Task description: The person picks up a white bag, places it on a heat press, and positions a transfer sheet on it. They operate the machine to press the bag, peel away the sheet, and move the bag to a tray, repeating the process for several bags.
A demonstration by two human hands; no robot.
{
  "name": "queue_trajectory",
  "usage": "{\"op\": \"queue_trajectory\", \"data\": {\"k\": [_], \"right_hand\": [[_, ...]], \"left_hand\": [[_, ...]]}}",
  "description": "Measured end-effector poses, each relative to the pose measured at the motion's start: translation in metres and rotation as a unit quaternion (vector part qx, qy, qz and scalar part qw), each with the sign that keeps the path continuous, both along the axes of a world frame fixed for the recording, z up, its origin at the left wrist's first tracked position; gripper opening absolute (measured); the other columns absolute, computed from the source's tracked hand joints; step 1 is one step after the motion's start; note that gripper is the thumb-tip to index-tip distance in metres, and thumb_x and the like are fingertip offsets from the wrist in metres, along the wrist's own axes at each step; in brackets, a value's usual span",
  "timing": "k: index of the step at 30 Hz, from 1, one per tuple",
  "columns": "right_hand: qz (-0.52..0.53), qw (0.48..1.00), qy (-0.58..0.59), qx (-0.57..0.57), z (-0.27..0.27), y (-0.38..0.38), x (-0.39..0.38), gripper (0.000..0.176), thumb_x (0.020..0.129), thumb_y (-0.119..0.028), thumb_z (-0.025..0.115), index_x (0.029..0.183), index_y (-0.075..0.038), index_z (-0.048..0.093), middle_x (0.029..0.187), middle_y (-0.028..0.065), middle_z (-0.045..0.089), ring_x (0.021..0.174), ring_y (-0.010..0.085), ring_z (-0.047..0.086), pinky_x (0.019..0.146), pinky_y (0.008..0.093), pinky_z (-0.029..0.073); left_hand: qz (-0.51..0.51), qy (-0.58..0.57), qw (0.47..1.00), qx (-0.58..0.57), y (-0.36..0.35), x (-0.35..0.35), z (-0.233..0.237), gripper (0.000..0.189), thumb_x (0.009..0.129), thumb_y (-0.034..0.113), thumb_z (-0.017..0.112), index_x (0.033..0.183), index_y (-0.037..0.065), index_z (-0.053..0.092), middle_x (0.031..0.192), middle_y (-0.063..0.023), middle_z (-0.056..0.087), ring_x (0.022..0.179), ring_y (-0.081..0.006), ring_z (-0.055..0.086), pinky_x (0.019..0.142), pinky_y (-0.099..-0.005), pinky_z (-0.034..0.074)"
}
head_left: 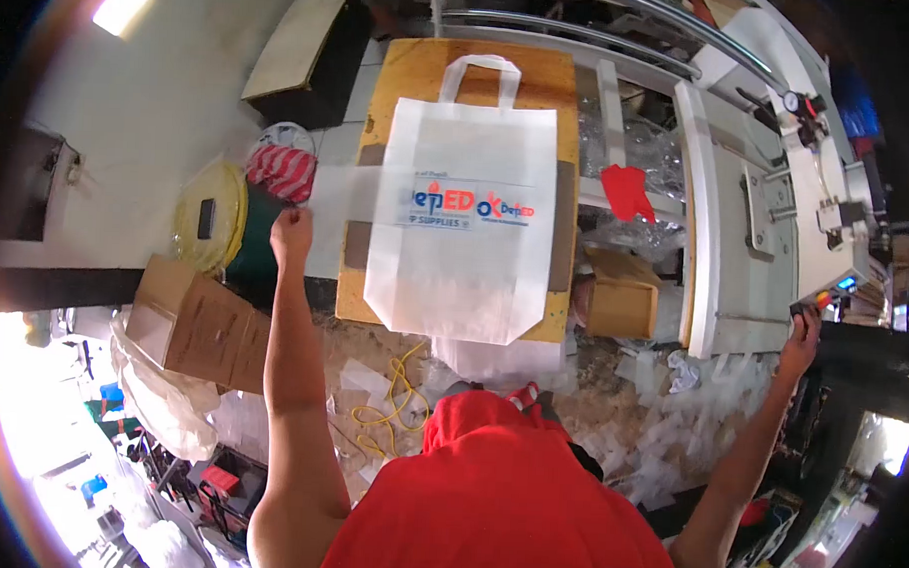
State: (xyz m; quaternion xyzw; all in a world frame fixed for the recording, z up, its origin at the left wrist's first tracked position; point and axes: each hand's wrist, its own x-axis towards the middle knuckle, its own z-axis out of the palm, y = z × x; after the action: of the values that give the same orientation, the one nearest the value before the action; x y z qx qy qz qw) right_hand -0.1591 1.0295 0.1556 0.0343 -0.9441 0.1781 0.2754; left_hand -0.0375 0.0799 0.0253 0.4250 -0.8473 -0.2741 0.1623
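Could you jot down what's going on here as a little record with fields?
Left hand: closed, pinching the edge of a clear sheet
Clear sheet: lies across the white bag
White bag: flat on a wooden board, handles away from the person
Right hand: at the button panel of a white machine
Nearby: cardboard box, yellow cord

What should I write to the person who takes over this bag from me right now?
Left hand: closed at the left end of the film; it seems to pinch it.
Right hand: on the button box of the machine; grip unclear.
Bag: flat on the board, handle at the far end, print facing up.
Done: bag laid out, film across it.
Left: film not yet off; bag not yet off the board.
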Motion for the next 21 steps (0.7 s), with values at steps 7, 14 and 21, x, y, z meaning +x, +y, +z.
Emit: {"op": "queue_trajectory", "data": {"k": [7, 14, 21], "right_hand": [[-0.036, 0.997, -0.013, -0.061, -0.001, -0.001, -0.002, 0.025, 0.096, -0.016, 0.060, 0.111, 0.004, 0.062, 0.126, 0.0170, 0.060, 0.119, 0.0293, 0.056, 0.103, 0.0356, 0.042], [0.008, 0.983, 0.180, 0.017, -0.037, -0.206, 0.033, 0.026, 0.082, -0.006, 0.068, 0.104, -0.002, 0.057, 0.105, 0.0165, 0.056, 0.105, 0.0320, 0.052, 0.094, 0.0449, 0.041], [0.550, 0.824, -0.127, 0.047, -0.053, -0.458, 0.131, 0.065, 0.063, -0.021, 0.085, 0.118, -0.008, 0.054, 0.122, 0.0131, 0.053, 0.116, 0.0363, 0.049, 0.096, 0.0502, 0.040]], "left_hand": [[0.160, -0.108, 0.980, -0.044, -0.049, 0.213, -0.134, 0.044, 0.086, 0.040, 0.056, 0.084, -0.003, 0.067, 0.087, -0.0246, 0.068, 0.085, -0.0414, 0.065, 0.078, -0.0501, 0.050], [0.207, -0.253, 0.933, 0.153, 0.183, 0.372, -0.167, 0.041, 0.081, 0.033, 0.052, 0.087, -0.003, 0.070, 0.091, -0.0269, 0.068, 0.093, -0.0432, 0.065, 0.087, -0.0484, 0.050], [0.219, -0.164, 0.936, 0.224, 0.291, 0.437, -0.147, 0.040, 0.081, 0.035, 0.055, 0.079, -0.002, 0.071, 0.080, -0.0253, 0.068, 0.083, -0.0412, 0.068, 0.079, -0.0477, 0.052]]}}
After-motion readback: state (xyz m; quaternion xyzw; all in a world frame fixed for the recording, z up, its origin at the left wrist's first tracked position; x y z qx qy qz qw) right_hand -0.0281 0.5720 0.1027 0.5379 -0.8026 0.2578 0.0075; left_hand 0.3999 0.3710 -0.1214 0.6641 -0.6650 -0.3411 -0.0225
